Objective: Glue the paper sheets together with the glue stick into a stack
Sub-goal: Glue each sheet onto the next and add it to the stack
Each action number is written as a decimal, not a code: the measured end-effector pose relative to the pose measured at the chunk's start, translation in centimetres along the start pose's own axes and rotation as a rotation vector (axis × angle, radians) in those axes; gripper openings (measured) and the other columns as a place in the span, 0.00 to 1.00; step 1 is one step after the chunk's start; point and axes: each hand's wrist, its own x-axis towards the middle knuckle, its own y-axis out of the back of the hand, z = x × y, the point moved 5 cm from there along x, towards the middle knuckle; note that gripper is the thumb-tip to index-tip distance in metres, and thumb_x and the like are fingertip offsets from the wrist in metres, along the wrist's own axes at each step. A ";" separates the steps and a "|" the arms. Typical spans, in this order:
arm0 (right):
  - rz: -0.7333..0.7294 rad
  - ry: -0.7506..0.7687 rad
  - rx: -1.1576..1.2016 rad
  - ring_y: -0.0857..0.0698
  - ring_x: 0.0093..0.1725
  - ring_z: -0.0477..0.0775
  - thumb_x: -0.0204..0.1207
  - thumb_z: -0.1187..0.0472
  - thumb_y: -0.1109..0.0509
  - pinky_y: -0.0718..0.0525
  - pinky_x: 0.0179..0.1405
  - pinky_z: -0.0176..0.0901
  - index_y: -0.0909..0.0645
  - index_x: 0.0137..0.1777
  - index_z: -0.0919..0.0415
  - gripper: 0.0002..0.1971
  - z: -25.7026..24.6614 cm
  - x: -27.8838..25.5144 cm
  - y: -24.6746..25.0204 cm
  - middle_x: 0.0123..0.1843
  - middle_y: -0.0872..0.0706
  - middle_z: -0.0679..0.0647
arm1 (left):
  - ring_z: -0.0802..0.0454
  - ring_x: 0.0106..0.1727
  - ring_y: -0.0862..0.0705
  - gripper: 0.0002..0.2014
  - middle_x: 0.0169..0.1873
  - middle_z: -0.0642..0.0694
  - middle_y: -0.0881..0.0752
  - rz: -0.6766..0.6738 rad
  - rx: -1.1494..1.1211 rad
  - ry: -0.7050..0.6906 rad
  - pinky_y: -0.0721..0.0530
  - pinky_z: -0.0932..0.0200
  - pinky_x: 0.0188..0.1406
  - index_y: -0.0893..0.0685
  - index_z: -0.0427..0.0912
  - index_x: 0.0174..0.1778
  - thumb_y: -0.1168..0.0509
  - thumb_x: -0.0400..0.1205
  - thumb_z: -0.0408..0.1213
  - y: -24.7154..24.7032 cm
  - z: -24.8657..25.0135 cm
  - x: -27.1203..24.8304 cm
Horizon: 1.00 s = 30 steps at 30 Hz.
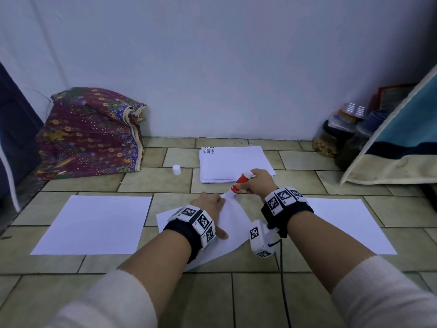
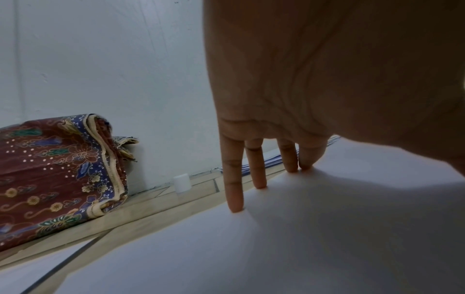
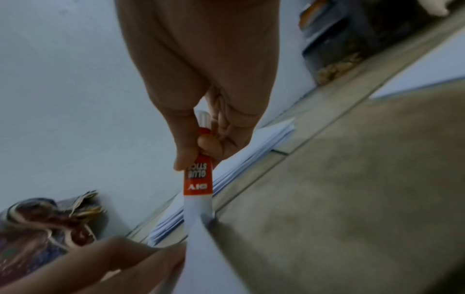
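Smooth matt paper sheet [image 1: 233, 223] on dull rough floor tiles [image 1: 151, 183]. Shiny plastic glue stick [image 1: 240, 182]. Soft patterned cloth [image 1: 92, 133] beside the tiles.

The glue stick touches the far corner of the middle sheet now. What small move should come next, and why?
Probably draw the glue stick along the sheet's far edge. The right hand grips it with the tip on the corner, and the left hand presses the sheet flat with straight fingers, so the paper should not slide.
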 end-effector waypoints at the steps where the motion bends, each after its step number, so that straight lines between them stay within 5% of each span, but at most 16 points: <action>1: -0.006 -0.032 0.087 0.16 0.41 0.59 0.68 0.72 0.23 0.14 0.46 0.50 0.20 0.45 0.67 0.10 0.3 0.0 -0.1 0.46 0.16 0.65 | 0.43 0.73 0.35 0.48 0.77 0.48 0.35 0.004 -0.006 0.000 0.24 0.47 0.60 0.41 0.46 0.81 0.30 0.71 0.66 0.0 0.0 0.0; 4: -0.015 -0.158 0.398 0.20 0.30 0.54 0.78 0.71 0.31 0.19 0.23 0.39 0.25 0.43 0.68 0.06 0.8 -0.1 -0.6 0.38 0.19 0.63 | 0.43 0.73 0.36 0.48 0.78 0.49 0.36 0.021 -0.021 -0.002 0.23 0.48 0.58 0.41 0.45 0.80 0.30 0.71 0.65 -0.1 -0.1 -0.1; 7: -0.011 -0.230 0.609 0.21 0.29 0.54 0.82 0.69 0.35 0.21 0.17 0.36 0.28 0.43 0.68 0.07 0.8 -0.3 -0.7 0.35 0.21 0.62 | 0.44 0.74 0.37 0.47 0.78 0.50 0.37 0.030 -0.029 -0.002 0.23 0.48 0.58 0.40 0.45 0.80 0.30 0.71 0.65 -0.1 -0.2 0.0; 10: 0.008 -0.164 0.514 0.20 0.29 0.54 0.82 0.68 0.35 0.19 0.20 0.39 0.28 0.44 0.68 0.06 0.2 -0.2 -0.8 0.38 0.20 0.63 | 0.43 0.73 0.37 0.47 0.78 0.50 0.37 0.024 -0.024 -0.004 0.24 0.47 0.58 0.40 0.44 0.80 0.30 0.71 0.65 -0.3 -0.2 0.1; 15: -0.003 0.177 -0.254 0.18 0.56 0.62 0.80 0.64 0.33 0.18 0.57 0.57 0.34 0.67 0.67 0.19 -1.1 -0.8 -2.1 0.57 0.20 0.62 | 0.44 0.73 0.38 0.48 0.77 0.50 0.37 0.003 -0.026 0.004 0.23 0.46 0.60 0.41 0.46 0.80 0.30 0.70 0.67 -0.4 -0.3 0.4; 22: -0.142 0.472 -0.538 0.17 0.50 0.63 0.81 0.68 0.36 0.25 0.44 0.45 0.36 0.66 0.66 0.17 -1.7 -3.0 -2.8 0.55 0.16 0.66 | 0.45 0.75 0.38 0.48 0.77 0.49 0.36 -0.014 -0.037 0.017 0.24 0.46 0.62 0.42 0.47 0.81 0.30 0.70 0.65 -0.2 -0.2 0.4; 30: -0.255 0.557 -0.556 0.16 0.48 0.63 0.79 0.71 0.37 0.17 0.51 0.57 0.36 0.59 0.60 0.13 -0.5 -3.7 -2.0 0.50 0.14 0.62 | 0.43 0.73 0.37 0.47 0.76 0.49 0.36 -0.009 -0.023 0.016 0.25 0.48 0.55 0.41 0.46 0.80 0.30 0.71 0.65 -0.1 -0.1 0.1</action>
